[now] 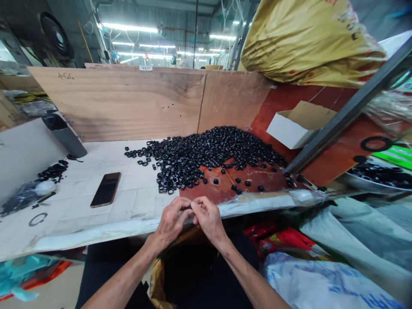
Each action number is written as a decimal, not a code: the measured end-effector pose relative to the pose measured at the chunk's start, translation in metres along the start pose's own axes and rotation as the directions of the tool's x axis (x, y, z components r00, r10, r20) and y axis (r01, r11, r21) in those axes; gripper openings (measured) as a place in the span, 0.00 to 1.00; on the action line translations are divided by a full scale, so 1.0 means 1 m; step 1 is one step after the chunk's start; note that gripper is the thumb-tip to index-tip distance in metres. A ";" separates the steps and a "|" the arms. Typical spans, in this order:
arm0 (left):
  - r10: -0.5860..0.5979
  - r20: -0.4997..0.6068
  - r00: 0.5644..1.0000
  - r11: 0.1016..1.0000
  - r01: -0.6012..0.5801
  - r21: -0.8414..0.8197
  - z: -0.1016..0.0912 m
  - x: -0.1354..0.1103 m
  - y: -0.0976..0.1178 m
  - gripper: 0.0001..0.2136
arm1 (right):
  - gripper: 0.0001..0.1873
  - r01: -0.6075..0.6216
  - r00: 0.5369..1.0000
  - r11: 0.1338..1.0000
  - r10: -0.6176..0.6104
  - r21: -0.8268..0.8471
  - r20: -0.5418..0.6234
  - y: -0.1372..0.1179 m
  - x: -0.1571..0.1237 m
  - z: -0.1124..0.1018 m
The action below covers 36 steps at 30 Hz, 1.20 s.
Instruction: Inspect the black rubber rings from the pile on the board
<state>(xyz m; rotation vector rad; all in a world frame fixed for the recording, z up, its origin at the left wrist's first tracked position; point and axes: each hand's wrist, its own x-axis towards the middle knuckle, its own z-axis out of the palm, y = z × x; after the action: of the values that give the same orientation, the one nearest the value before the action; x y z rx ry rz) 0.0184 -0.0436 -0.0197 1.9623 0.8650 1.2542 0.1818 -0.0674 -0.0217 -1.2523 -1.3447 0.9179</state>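
Just over the front edge of the bench, my left hand [172,218] and my right hand [206,216] meet with their fingertips together. A small dark piece [189,207] shows between them, mostly covered by the fingers; it looks black like the nearby rings, but its shape is hidden. Both hands are closed in a pinch around it. Behind them lies a big heap of small black rings [180,165], spread across the white and red-brown parts of the bench top. Below my hands an open yellow sack [157,279] sits between my legs.
A phone [106,189] and a dark grey bottle [66,135] are on the left. Wooden boards [138,103] wall the back. At right stand a white box [289,128], a slanting metal post [347,107] and plastic bags [309,279]. A yellow sack [309,43] hangs over the upper right.
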 end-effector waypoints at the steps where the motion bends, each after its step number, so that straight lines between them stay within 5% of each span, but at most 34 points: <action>1: -0.063 -0.018 0.998 0.996 0.062 -0.065 0.000 -0.003 0.002 0.06 | 0.12 0.045 0.999 0.999 -0.045 0.008 0.009 -0.002 -0.003 0.000; 5: -0.160 -0.032 0.987 0.975 0.153 -0.159 -0.005 -0.008 0.007 0.06 | 0.09 0.128 0.991 0.992 -0.128 0.007 0.049 -0.005 -0.008 0.001; 9: 0.044 -0.013 0.999 0.994 -0.043 0.099 -0.011 -0.017 0.006 0.05 | 0.08 -0.094 0.989 0.983 0.074 0.155 0.131 -0.006 -0.012 0.007; 13: 0.081 0.188 0.979 0.978 -0.115 0.176 -0.026 -0.021 0.009 0.07 | 0.09 -0.278 0.922 0.953 0.231 0.118 0.310 -0.007 -0.008 -0.001; 15: -0.043 0.268 0.962 0.971 -0.024 0.239 -0.038 -0.014 0.009 0.03 | 0.11 -0.146 0.940 0.987 0.159 -0.065 0.301 -0.004 0.006 -0.012; 18: -0.195 0.119 0.974 0.892 0.126 0.434 -0.051 0.004 -0.002 0.06 | 0.05 0.133 0.991 0.910 -0.121 -0.393 0.055 0.007 0.042 -0.027; 22: -0.197 -0.031 0.980 0.742 0.169 0.649 -0.048 0.026 -0.028 0.08 | 0.15 0.169 0.971 0.737 -0.239 -0.654 -0.018 0.027 0.085 -0.028; 27: -0.232 0.006 0.973 0.647 0.150 0.748 -0.036 0.029 -0.039 0.05 | 0.11 0.276 0.953 0.705 -0.290 -0.654 0.089 0.042 0.093 -0.023; 32: -0.215 0.099 0.972 0.709 0.085 0.700 -0.038 0.028 -0.038 0.04 | 0.16 0.182 0.917 0.722 -0.369 -0.668 -0.150 0.049 0.095 -0.030; 36: -0.184 0.084 0.979 0.748 0.085 0.659 -0.040 0.026 -0.043 0.05 | 0.11 0.232 0.935 0.659 -0.353 -0.715 -0.022 0.053 0.099 -0.029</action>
<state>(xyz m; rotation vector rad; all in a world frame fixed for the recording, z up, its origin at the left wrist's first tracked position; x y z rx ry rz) -0.0178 0.0087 -0.0271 2.4243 1.4911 0.7506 0.2285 0.0345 -0.0498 -1.5601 -1.7811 0.0234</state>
